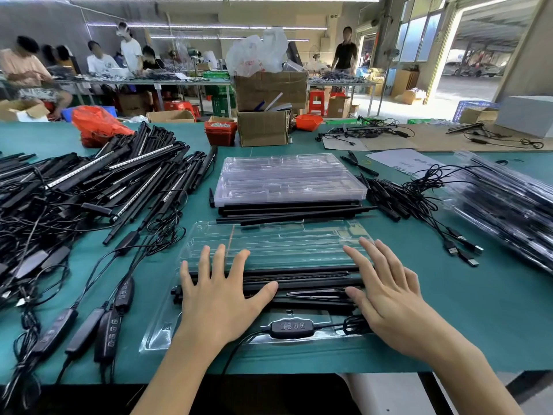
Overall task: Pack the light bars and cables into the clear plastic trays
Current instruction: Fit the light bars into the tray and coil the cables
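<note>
A clear plastic tray (278,244) lies open in front of me on the green table. Black light bars (311,280) lie across its near half. A black cable controller (291,328) with several buttons sits in the tray's front slot. My left hand (221,292) rests flat, fingers spread, on the left ends of the bars. My right hand (386,292) lies flat on their right ends. Neither hand grips anything. A stack of empty clear trays (287,181) sits behind, on top of more black bars (287,209).
A large heap of black light bars and cables (89,187) fills the left of the table. USB cables and clips (419,205) lie at the right, beside a stack of packed trays (508,202). Cardboard boxes (263,127) and a red bin (220,133) stand behind. People work at far tables.
</note>
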### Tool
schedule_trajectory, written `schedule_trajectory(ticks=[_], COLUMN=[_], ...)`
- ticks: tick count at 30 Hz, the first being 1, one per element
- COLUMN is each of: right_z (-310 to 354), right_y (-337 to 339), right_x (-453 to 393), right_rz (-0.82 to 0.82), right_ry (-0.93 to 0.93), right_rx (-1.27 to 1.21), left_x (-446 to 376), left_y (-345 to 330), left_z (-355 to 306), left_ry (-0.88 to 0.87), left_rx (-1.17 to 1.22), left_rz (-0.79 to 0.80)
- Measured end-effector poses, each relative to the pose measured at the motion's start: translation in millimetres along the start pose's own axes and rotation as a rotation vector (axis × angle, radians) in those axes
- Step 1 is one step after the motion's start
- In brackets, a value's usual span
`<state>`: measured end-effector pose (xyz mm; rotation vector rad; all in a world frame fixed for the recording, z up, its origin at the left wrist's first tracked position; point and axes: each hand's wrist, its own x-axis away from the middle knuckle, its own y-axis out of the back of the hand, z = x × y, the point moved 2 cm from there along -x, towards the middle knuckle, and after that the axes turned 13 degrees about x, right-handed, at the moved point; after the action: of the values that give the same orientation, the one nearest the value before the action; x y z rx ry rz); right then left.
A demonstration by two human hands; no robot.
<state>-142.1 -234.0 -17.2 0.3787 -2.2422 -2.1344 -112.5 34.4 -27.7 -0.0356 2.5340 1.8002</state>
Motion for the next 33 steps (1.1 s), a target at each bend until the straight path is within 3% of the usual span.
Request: schedule_trajectory(ticks=[4, 9, 13, 17, 24, 33], right_z=[-1, -2, 0, -2, -9, -15], right_y=[-4, -9, -11, -10, 9, 13], right_x=[-4, -11, -16, -12, -4, 3], right_rz=[0.090, 0.156, 0.199, 0.111, -0.234, -0.162], right_ry=[0.026, 0.011, -0.012, -0.036, -0.023, 0.139], right_rx=[-0.013, -0.016, -0.022, -0.127, -0.285, -0.335], left_x=[1, 8, 9, 7, 5, 4], left_y=[4, -1, -17, -22, -21, -25], left_z=[-6, -49, -77, -80, -83, -80], left_ry=[-0.090, -0.331, -0.371, -0.363, -0.333, -0.340], left_rx=[0.027, 0.312, 0.194, 0.119, 0.081, 0.029], left_rz=[-0.001, 0.115, 0.192, 0.205, 0.315, 0.273])
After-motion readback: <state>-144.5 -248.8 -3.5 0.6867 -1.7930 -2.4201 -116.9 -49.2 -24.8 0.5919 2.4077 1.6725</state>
